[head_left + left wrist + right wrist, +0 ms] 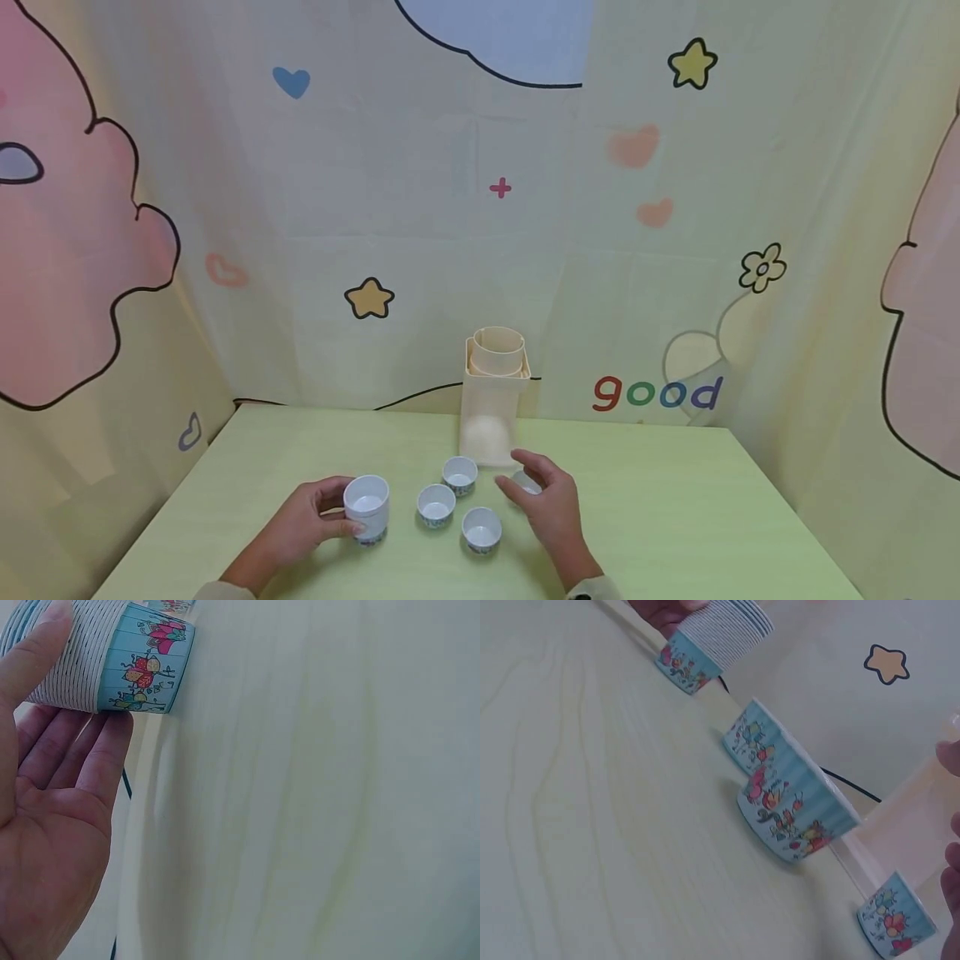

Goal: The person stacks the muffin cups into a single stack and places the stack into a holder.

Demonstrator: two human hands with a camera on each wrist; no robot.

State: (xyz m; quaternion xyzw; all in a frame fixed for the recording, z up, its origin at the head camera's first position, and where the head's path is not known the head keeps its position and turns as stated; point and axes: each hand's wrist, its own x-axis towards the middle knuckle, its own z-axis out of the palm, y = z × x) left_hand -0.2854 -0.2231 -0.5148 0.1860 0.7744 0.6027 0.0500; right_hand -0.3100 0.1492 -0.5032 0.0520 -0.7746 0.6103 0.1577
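My left hand [330, 515] grips a stack of white ribbed cups [367, 507] standing on the pale green table [675, 517], thumb on one side and fingers on the other. The left wrist view shows the stack [105, 664] with a blue flowered band at its base, held by the left hand [82, 757]. My right hand [543, 500] hovers with relaxed fingers over a small cup [527, 482] and holds nothing. Three more small cups [460, 475], [436, 505], [482, 529] stand between the hands. In the right wrist view the nearest cup [896, 915] sits just apart from the fingers [952, 859].
A tall translucent container [491, 400] with a beige insert stands behind the cups near the back wall. A patterned cloth backdrop [450, 208] encloses the table on three sides. Bare tabletop lies to the right of the right hand.
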